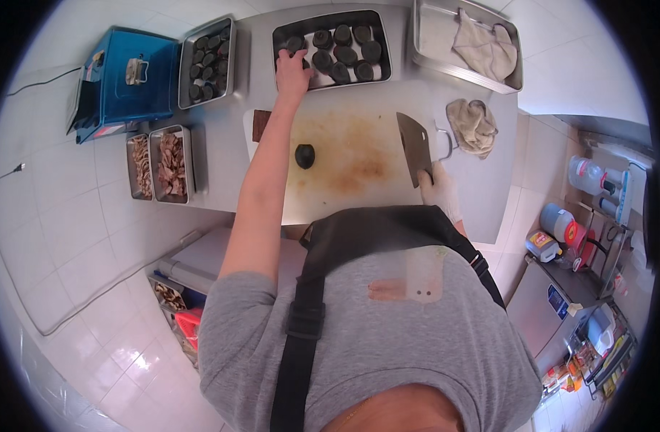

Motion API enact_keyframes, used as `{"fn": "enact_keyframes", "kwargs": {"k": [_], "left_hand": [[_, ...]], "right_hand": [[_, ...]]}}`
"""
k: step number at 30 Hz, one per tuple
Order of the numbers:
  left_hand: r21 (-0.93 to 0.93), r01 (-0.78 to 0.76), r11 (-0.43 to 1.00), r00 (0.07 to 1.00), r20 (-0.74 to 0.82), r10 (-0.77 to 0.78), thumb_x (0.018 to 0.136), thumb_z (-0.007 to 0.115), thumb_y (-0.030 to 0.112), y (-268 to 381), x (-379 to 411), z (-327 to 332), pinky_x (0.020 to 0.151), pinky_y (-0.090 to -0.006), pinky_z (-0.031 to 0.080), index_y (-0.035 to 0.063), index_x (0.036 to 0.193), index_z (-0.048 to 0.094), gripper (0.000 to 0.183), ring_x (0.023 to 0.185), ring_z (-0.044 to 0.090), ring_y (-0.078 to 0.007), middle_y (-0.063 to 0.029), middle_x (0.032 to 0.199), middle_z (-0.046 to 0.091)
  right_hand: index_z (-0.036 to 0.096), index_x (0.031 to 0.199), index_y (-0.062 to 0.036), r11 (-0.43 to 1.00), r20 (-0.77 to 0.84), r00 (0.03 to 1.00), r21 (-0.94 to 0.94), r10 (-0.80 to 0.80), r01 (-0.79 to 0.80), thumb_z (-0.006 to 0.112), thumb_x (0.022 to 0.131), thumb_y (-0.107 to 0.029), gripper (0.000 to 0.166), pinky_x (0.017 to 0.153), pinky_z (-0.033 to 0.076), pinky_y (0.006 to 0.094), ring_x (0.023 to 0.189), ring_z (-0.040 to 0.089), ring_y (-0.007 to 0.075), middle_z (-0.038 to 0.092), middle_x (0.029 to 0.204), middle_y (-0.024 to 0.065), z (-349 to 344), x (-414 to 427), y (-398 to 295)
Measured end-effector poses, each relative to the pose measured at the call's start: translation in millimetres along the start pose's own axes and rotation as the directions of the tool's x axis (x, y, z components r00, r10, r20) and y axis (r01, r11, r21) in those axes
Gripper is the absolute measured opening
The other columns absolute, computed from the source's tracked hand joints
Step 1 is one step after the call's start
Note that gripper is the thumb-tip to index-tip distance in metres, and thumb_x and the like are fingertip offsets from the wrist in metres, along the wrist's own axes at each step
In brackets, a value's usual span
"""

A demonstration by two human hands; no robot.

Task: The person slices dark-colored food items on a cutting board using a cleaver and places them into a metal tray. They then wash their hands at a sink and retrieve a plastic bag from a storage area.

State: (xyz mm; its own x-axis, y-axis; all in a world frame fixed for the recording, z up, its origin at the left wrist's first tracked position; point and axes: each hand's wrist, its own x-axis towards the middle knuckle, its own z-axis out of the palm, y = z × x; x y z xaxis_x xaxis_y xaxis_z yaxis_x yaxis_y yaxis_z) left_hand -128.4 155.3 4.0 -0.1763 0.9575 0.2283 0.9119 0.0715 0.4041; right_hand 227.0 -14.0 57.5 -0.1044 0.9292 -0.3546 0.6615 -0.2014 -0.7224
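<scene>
My bare left hand reaches into the left end of a metal tray at the back. Its fingers are spread around one dark piece there; whether they grip it is not clear. Several dark, rounded food pieces sit in this tray on a white lining. My gloved right hand holds a cleaver by its handle, the broad blade lying over the right edge of the cutting board. On that stained board rests a single dark, rounded piece, apart from both hands.
A smaller tray of dark pieces stands beside a blue box. Two metal pans hold sliced food. A brown block lies partly behind my forearm. Cloths lie in a tray and on the steel table.
</scene>
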Motion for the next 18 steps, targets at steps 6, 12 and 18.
{"fn": "enact_keyframes", "kwargs": {"k": [6,12,18], "left_hand": [[-0.189,0.141,0.972,0.989,-0.025,-0.149,0.075,0.068,0.013,27.7,-38.1,-44.5,0.087,-0.0413,0.044,0.0067,0.109,0.062,0.035,0.101,0.052,-0.0346,-0.017,0.107,0.052],[0.076,0.265,0.961,0.95,0.147,-0.274,0.072,0.071,0.021,33.8,-160.5,-73.6,0.084,-0.0388,0.047,0.0047,0.111,0.061,0.044,0.091,0.058,-0.0326,-0.0171,0.1,0.055],[-0.23,0.474,0.85,0.855,0.35,-0.383,0.066,0.076,0.019,21.3,-174.6,-57.5,0.078,-0.0347,0.05,0.0006,0.108,0.064,0.047,0.088,0.063,-0.0276,-0.0185,0.096,0.063]], "right_hand": [[0.053,0.096,-0.0014,0.999,-0.018,1.0,-0.034,0.013,-0.014,0.055,0.086,-0.019,0.02,0.062,0.046,0.0442,0.075,0.059,0.0443,0.059,0.077,0.0271,4.3,1.5,3.1],[0.051,0.092,-0.0025,0.999,-0.036,0.998,0.021,-0.041,0.042,0.054,0.088,-0.026,0.024,0.065,0.046,0.0523,0.079,0.058,0.0487,0.06,0.081,0.0302,7.7,-2.0,7.7],[0.054,0.092,-0.001,0.991,0.05,0.993,-0.08,-0.108,0.112,0.055,0.087,-0.024,0.024,0.065,0.046,0.051,0.079,0.059,0.0452,0.059,0.079,0.0284,4.8,-5.9,-7.5]]}}
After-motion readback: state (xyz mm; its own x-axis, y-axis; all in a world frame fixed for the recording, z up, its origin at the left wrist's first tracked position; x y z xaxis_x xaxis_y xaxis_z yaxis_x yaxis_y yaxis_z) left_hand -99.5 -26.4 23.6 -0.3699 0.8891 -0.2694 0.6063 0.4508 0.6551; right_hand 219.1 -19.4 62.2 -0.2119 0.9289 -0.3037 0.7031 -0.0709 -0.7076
